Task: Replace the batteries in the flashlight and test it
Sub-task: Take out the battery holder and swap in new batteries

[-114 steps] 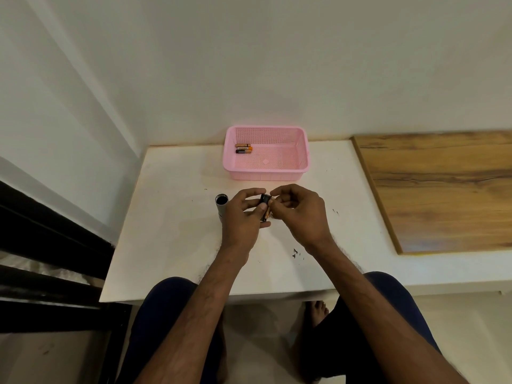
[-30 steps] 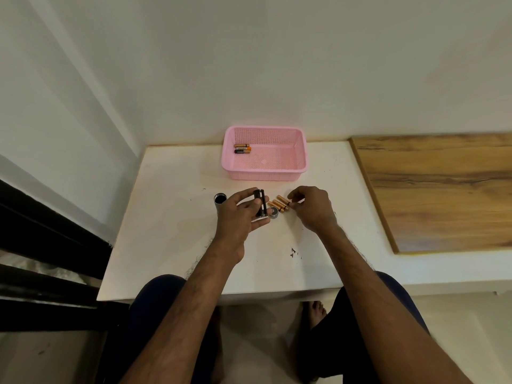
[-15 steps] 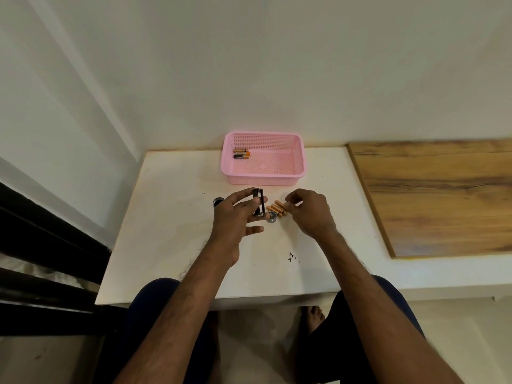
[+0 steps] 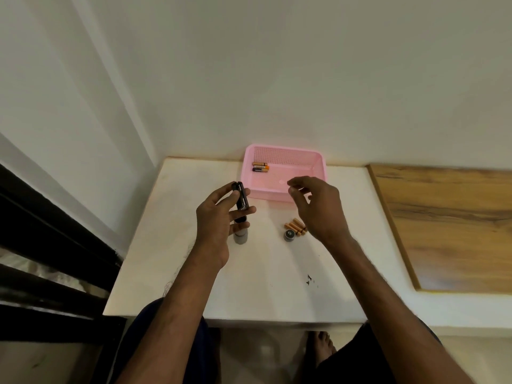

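The black battery holder point(image 4: 240, 199) is in the left hand point(image 4: 219, 223), raised above the white table point(image 4: 194, 273) just beside the near-left corner of the pink basket point(image 4: 318, 173). Its long axis runs roughly from the table's far edge towards the near edge, leaning slightly. The thumb and curled fingers pinch it along its sides. The left forearm comes up from the near edge with the wrist straight.

The grey flashlight body point(image 4: 240, 236) sits on the table directly under that hand. It seems to stand on end, though the fingers cover its upper part.

The right hand point(image 4: 315, 209) hovers over the near wall of the basket, well apart from the left. Its back is turned up and its fingers are loosely curled, thumb and forefinger close together, gripping nothing that shows.

Below the right hand, near the middle of the table, copper-coloured batteries point(image 4: 296, 227) lie side by side, slanting from far-left to near-right. There are three or four, packed too tightly for a sure count. One round dark tail cap point(image 4: 289, 235) touches them on their near-left side.

Two more batteries point(image 4: 260, 166) lie in the basket's far-left corner, parallel to the table's far edge. The basket stands against that edge. One wooden board point(image 4: 443, 225) lies beyond the table's right edge.
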